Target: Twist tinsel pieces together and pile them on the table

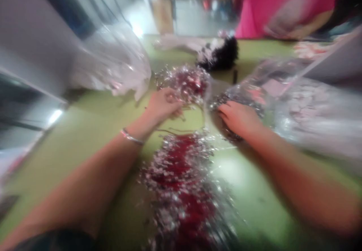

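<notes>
The picture is smeared by motion. My left hand [165,104], with a bracelet at its wrist, has thumb and fingers drawn together beside a bunch of red and silver glittery sprays [189,82]; what lies in the pinch is too blurred to make out. My right hand [239,117] bends its fingers down onto a dark silvery heap [226,98], partly on clear plastic, and its fingertips are partly hidden. Between my forearms, a long row of dark red and silver tinsel-like sprays [181,164] lies on the green table [85,130]. Thin brownish stems [175,130] show above it.
A clear plastic bag [118,66] stands at the left back, and more bags with pale contents [311,107] lie at the right. A black fluffy bunch [223,53] rests at the back. Across the table is a person in a pink top [283,6].
</notes>
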The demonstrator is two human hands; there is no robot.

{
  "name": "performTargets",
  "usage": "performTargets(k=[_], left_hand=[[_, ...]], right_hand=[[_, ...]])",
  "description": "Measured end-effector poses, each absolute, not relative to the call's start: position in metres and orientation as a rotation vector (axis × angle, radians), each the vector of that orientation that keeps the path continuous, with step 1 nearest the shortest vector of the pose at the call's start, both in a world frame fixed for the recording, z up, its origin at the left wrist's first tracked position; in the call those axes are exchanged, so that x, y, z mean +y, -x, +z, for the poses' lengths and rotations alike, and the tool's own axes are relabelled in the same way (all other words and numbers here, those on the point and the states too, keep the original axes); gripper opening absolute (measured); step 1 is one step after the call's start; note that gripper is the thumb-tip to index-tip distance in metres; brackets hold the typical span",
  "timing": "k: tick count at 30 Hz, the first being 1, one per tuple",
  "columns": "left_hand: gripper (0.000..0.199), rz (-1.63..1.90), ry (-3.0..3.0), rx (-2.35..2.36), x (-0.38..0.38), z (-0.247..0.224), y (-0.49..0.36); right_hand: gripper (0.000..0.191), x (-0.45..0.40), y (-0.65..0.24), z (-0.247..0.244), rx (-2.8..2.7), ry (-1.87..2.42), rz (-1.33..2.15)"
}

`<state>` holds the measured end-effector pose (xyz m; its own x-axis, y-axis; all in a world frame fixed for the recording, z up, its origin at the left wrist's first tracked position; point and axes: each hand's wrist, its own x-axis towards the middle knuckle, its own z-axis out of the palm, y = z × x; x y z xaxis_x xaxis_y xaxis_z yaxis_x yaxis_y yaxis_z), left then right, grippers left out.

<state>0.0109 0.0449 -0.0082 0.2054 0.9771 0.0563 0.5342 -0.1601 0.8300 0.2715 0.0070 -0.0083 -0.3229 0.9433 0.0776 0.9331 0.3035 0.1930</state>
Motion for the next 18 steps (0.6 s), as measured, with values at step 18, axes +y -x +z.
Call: performTargets(k=[18], left_hand=[[0.057, 0.040, -2.807, 1.293, 0.037, 0.006, -0.016]], right_hand=[[0.025, 0.003, -0.269, 0.001, 2.724, -2.034, 0.198]])
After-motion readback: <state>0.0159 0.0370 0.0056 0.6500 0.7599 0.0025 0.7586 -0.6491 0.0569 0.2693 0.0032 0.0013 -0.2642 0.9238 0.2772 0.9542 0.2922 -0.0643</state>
